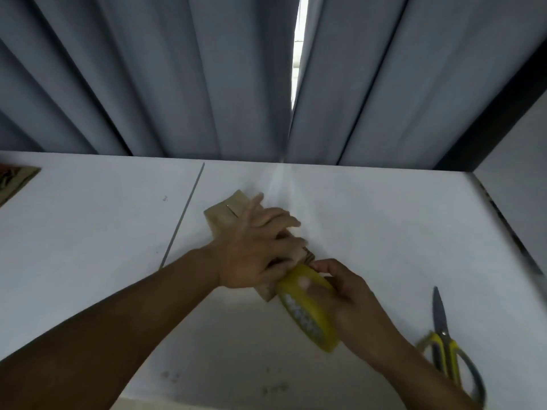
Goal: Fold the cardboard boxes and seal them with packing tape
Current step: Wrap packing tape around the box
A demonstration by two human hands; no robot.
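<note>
Cardboard box (228, 210): small, brown, lying on the white bench (88, 232) at centre and angled away to the left. Its flaps look folded shut, with a slit or seam showing on the far part of its top.

Left hand (254, 250): lies flat on top of the box. The fingers (281, 220) are straight and slightly spread, pressing the box down.

Right hand (346, 294): at the near end of the box, fingers curled round the tape roll (307, 309) and gripping it.

Tape roll: yellow, held on edge and touching the near end of the box.

Tape on box: motion blur hides the contact point, so whether a strip is already stuck down cannot be told. None is plainly visible on the exposed far part.

Scissors (444, 344): yellow and grey handles, blades closed, lying on the bench to the right, well apart from the box and untouched.

Progress, judged: folding of this box appears done. Sealing is at its start or in its first pass.

Remaining, judged: run the tape along the seam, cut it, and smooth it down. Any further boxes are still to be folded.

Other stock: one printed flat piece (14, 180), brown, lies at the far left edge of the bench and is possibly unfolded cardboard.

Writing and brands: none legible. The inside of the roll shows a white and blue pattern, and the flat piece carries red and black print; both are too blurred to read. Faint marks on the bench surface are also unreadable.

Background: a grey pleated curtain (177, 84) hangs behind the bench.
</note>
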